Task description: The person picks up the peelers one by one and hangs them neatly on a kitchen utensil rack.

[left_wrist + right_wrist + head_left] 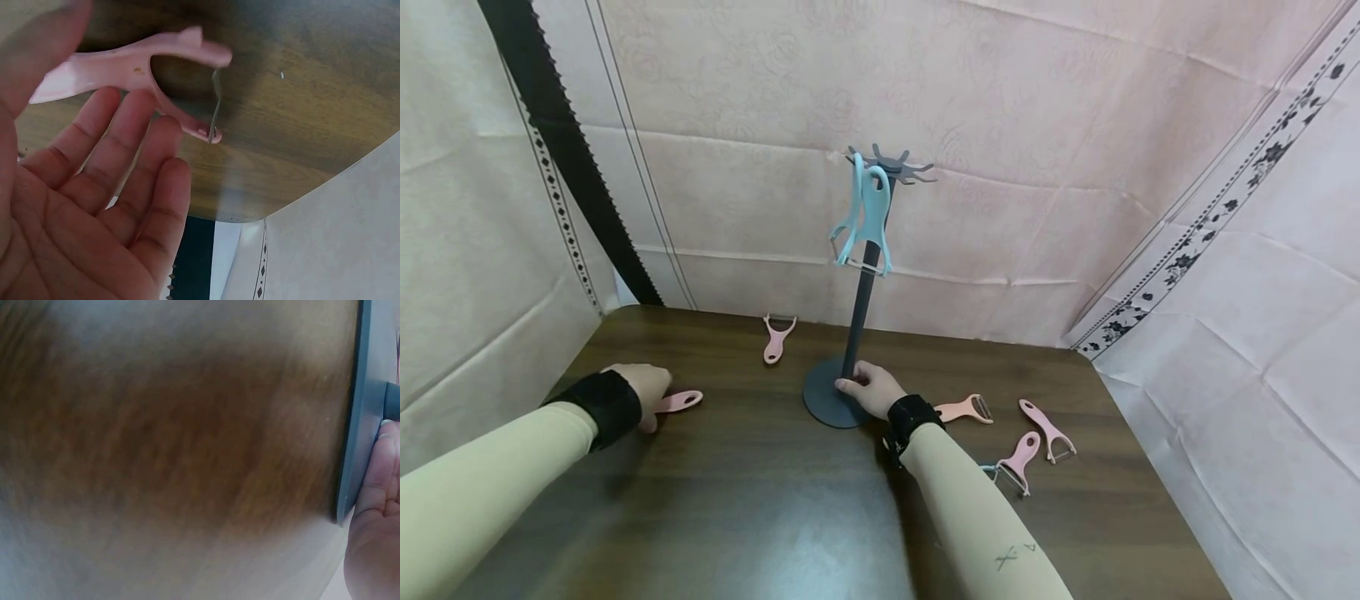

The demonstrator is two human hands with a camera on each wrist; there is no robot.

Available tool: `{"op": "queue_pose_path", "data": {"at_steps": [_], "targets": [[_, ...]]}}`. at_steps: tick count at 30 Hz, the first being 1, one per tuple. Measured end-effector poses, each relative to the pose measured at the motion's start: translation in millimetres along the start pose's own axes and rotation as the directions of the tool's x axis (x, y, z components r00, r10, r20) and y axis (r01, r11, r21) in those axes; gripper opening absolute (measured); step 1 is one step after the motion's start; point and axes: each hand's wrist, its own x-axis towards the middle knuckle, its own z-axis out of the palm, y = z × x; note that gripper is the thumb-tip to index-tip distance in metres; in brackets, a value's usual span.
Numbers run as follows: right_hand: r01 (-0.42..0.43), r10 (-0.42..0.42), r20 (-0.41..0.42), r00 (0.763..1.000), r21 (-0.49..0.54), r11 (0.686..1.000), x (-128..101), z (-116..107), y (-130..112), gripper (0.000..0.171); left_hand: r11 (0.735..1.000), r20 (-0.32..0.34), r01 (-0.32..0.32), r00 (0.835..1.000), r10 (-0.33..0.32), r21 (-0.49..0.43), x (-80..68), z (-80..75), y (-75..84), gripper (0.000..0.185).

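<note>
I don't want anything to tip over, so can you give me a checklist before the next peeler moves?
1. Base resting on the table: ok.
2. Right hand steadying the stand: ok, it holds the pole low down.
3. Blue peelers hanging up: ok, two hang near the top.
4. Spare hooks: ok, some on the right look bare.
5. Left hand gripping the pink peeler: cannot tell, fingers reach it but a pinch isn't clear.
6. Blade away from the fingertips: ok, it sticks out beyond them.
</note>
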Motion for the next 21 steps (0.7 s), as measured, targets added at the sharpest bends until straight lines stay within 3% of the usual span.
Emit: {"op": "queue_pose_path", "data": {"at_steps": [11, 16, 21], "targets": [[-0.007, 0.007, -0.010, 1.000, 0.013, 1.000, -4, -1, -4, 0.028, 0.998, -0.088, -0.037, 0.995, 0.041, 0.050, -2.5, 10.6, -6.0, 0.027], [-0.004, 0.004, -0.009, 1.000, 0.024, 1.000, -10, -3, -11, 0.026, 0.995, -0.187, -0.056, 0.980, 0.070, 0.079, -3.1, 17.2, -8.3, 0.022], [-0.001, 0.002, -0.010, 1.000, 0.022, 1.000, -8, -2, -9, 0.025, 0.994, -0.162, -0.044, 0.985, 0.061, 0.104, 0.5, 17.5, -9.6, 0.018]]}}
